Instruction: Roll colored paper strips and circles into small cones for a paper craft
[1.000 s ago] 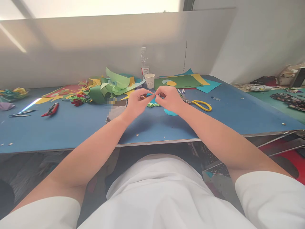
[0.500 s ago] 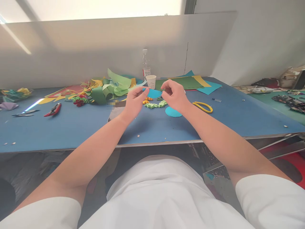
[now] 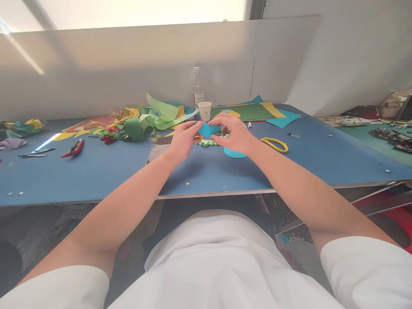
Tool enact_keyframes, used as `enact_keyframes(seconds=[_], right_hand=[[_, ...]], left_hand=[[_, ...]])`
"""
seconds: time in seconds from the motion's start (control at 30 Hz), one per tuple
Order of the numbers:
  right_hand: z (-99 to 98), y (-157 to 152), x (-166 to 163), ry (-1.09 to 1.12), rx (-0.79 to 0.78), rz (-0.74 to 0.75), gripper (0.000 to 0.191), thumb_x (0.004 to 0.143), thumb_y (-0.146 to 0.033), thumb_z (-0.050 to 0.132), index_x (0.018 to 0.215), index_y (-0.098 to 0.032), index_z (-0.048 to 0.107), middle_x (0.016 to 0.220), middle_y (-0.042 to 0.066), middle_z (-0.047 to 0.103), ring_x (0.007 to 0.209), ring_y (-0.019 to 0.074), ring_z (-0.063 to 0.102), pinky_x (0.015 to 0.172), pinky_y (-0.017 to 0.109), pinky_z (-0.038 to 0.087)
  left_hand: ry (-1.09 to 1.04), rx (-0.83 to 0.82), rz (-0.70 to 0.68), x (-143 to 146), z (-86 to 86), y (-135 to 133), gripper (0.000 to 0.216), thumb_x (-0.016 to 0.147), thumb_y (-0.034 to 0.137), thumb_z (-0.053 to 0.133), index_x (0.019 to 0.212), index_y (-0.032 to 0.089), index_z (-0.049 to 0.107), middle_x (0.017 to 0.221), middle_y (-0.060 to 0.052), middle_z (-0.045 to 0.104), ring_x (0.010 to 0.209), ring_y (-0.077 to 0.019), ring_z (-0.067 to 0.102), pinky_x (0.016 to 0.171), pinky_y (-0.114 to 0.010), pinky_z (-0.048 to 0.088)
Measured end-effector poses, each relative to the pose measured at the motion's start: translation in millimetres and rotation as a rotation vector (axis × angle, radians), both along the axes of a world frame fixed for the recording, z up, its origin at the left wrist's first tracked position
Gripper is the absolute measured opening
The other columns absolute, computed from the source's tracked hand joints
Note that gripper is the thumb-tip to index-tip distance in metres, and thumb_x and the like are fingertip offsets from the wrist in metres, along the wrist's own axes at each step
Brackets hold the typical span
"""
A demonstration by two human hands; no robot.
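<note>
Between my two hands, above the blue table, is a bent piece of blue paper (image 3: pixel 207 130). My left hand (image 3: pixel 186 137) pinches its left side between thumb and fingers. My right hand (image 3: pixel 232 134) has its thumb and fingers curled around the right side, gripping it. Behind and below the paper, green pleated paper pieces (image 3: pixel 207 142) lie partly hidden. A flat blue paper disc (image 3: pixel 234 152) rests on the table under my right wrist, partly covered by it.
A paper cup (image 3: pixel 204 111) and a plastic bottle (image 3: pixel 198 86) stand at the back. Yellow-handled scissors (image 3: pixel 275 145) and a pen (image 3: pixel 293 135) lie to the right. Red-handled pliers (image 3: pixel 73 148), green paper scraps (image 3: pixel 157 113) and stacked coloured sheets (image 3: pixel 251 110) are on the blue table (image 3: pixel 128 171).
My right hand has closed in on the paper's right side, its fingers lower and nearer my left hand. The blue paper, flatter before, now looks bent and narrower.
</note>
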State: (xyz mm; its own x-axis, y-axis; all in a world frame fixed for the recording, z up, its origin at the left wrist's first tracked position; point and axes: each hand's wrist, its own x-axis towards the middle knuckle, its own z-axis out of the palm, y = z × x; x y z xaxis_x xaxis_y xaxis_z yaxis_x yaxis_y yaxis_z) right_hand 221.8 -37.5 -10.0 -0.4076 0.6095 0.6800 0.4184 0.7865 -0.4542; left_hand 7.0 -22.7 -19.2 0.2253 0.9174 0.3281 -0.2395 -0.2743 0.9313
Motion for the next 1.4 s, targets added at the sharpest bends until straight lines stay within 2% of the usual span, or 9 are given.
enact_keyframes(seconds=[0.23,0.37,0.53,0.67,0.77,0.93,1.17,1.27,1.4], right_hand=[[0.8,3.4,0.8,0.0,-0.056,0.007,0.031,0.083,-0.04,0.084,0.109,-0.024,0.077,0.114,0.01,0.075,0.099,0.0273,0.067,0.078,0.04,0.054],[2.2,2.2,0.3,0.054,-0.192,0.031,0.032,0.085,-0.045,0.086,0.106,-0.022,0.08,0.11,0.01,0.078,0.096,0.0275,0.069,0.08,0.042,0.057],[-1.9,6.1,2.5,0.178,-0.351,0.062,0.039,0.078,-0.047,0.094,0.107,-0.023,0.084,0.104,0.008,0.081,0.094,0.0274,0.072,0.075,0.04,0.06],[0.6,4.0,4.4,0.234,-0.402,0.069,0.048,0.084,-0.068,0.088,0.097,-0.022,0.082,0.09,0.006,0.078,0.072,0.0209,0.066,0.067,0.038,0.058],[3.6,0.7,3.3,0.252,-0.383,0.084,0.055,0.085,-0.077,0.083,0.087,-0.022,0.078,0.085,0.005,0.074,0.07,0.0199,0.065,0.066,0.037,0.056],[1.1,0.8,-1.2,0.276,-0.409,0.07,0.047,0.082,-0.065,0.09,0.089,-0.022,0.075,0.077,0.003,0.068,0.068,0.0188,0.061,0.063,0.035,0.051],[-1.4,-1.2,-4.8,0.232,-0.32,-0.021,0.03,0.084,-0.042,0.09,0.082,-0.022,0.067,0.072,-0.001,0.061,0.067,0.0148,0.049,0.06,0.031,0.04],[-0.9,-1.9,-6.2,0.213,-0.283,-0.055,0.029,0.086,-0.039,0.085,0.077,-0.022,0.063,0.069,-0.003,0.055,0.065,0.0137,0.044,0.06,0.031,0.035],[0.1,-1.0,-6.4,0.211,-0.277,-0.069,0.025,0.087,-0.031,0.078,0.074,-0.022,0.059,0.066,-0.004,0.05,0.064,0.0134,0.041,0.061,0.032,0.033]], left_hand=[[0.016,-0.012,-0.009,1.4,-3.2,3.4,0.033,0.085,0.054,0.087,0.085,0.022,0.082,0.078,-0.004,0.072,0.07,-0.0151,0.064,0.068,-0.032,0.055],[0.036,0.005,-0.016,2.0,-1.2,1.1,0.048,0.086,0.068,0.083,0.083,0.021,0.079,0.079,-0.006,0.074,0.069,-0.0153,0.065,0.067,-0.033,0.055],[0.039,0.008,-0.075,1.6,1.4,-2.7,0.057,0.085,0.077,0.079,0.085,0.02,0.078,0.082,-0.006,0.074,0.07,-0.0138,0.066,0.066,-0.031,0.054],[0.046,0.006,-0.105,0.9,1.3,-3.9,0.052,0.079,0.071,0.088,0.086,0.02,0.08,0.087,-0.006,0.075,0.072,-0.0125,0.065,0.064,-0.028,0.051],[0.072,0.012,-0.097,1.0,1.4,-5.5,0.042,0.075,0.058,0.097,0.09,0.021,0.083,0.094,-0.005,0.076,0.075,-0.0115,0.064,0.064,-0.027,0.05],[0.1,0.019,-0.103,1.7,1.6,-8.8,0.029,0.076,0.043,0.097,0.086,0.021,0.082,0.082,-0.003,0.072,0.074,-0.013,0.064,0.069,-0.03,0.05],[0.106,0.017,-0.171,1.1,0.7,-8.5,0.035,0.084,0.054,0.09,0.093,0.02,0.085,0.093,-0.006,0.071,0.086,-0.0143,0.063,0.076,-0.029,0.052],[0.165,0.009,-0.194,1.4,1.2,-9.3,0.031,0.08,0.044,0.093,0.102,0.023,0.087,0.101,-0.005,0.072,0.089,-0.0144,0.061,0.074,-0.028,0.05],[0.183,-0.026,-0.13,2.7,0.3,-7.1,0.021,0.077,0.034,0.087,0.095,0.023,0.086,0.096,-0.005,0.072,0.087,-0.0165,0.061,0.073,-0.03,0.05]])
